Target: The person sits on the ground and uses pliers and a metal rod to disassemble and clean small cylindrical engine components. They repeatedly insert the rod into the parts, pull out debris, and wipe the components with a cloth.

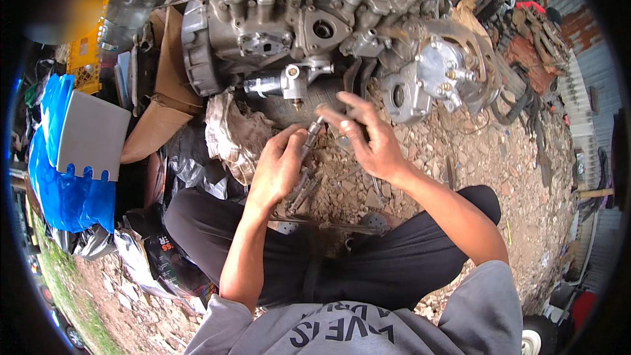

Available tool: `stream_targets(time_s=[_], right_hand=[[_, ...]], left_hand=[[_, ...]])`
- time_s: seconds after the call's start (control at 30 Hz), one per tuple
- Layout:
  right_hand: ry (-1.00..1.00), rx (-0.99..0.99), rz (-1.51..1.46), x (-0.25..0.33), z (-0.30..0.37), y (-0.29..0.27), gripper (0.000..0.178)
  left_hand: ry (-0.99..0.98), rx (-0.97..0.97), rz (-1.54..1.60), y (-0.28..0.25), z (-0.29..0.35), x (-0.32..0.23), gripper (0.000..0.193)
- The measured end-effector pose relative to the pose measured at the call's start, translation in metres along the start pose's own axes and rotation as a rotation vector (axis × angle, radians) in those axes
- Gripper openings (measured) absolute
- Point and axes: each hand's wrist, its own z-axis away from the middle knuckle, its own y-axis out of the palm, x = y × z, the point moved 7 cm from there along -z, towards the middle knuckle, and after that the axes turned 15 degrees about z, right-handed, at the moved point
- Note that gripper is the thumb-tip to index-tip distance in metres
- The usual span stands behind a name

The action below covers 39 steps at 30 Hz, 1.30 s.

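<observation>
My left hand point(281, 161) is closed around a slim, shiny metal rod-like part point(313, 133), its tip pointing up and away from me. What kind of part it is, I cannot make out. Just right of that tip, my right hand point(374, 141) has its fingers stretched apart, slightly blurred by motion, with nothing visibly held. Beyond both hands sits a metal fitting with a brass-coloured nozzle point(296, 89), in front of a large grey engine block point(263, 20). A round metal pump-like housing point(442, 69) is at the engine's right side.
A crumpled, dirty cloth point(236, 135) lies left of my hands, near a cardboard box point(164, 102). Farther left are a blue plastic bag point(49, 158) and a yellow crate point(85, 59). Stony ground point(473, 158) stretches right, toward a corrugated metal wall point(591, 52).
</observation>
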Motion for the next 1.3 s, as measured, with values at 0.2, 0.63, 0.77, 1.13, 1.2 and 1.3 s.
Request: stream_targets(time_s=[0.2, 0.63, 0.77, 1.13, 1.2, 1.3], right_hand=[[0.207, 0.035, 0.247, -0.029, 0.004, -0.003, 0.04], [0.739, 0.173, 0.519, -0.082, 0.122, -0.052, 0.038], [0.796, 0.099, 0.579, -0.075, 0.158, -0.07, 0.035], [0.934, 0.026, 0.425, -0.084, 0.15, -0.051, 0.028], [0.947, 0.03, 0.372, -0.09, 0.135, -0.035, 0.027], [0.813, -0.101, 0.313, -0.088, 0.111, -0.017, 0.027]], left_hand=[[-0.159, 0.019, 0.177, 0.018, -0.003, 0.016, 0.037], [-0.585, 0.328, 0.393, 0.086, -0.034, 0.089, 0.023], [-0.641, 0.386, 0.385, 0.1, -0.05, 0.098, 0.024], [-0.739, 0.327, 0.423, 0.116, -0.07, 0.133, 0.039], [-0.733, 0.3, 0.394, 0.112, -0.074, 0.14, 0.041], [-0.745, 0.247, 0.345, 0.101, -0.075, 0.136, 0.046]])
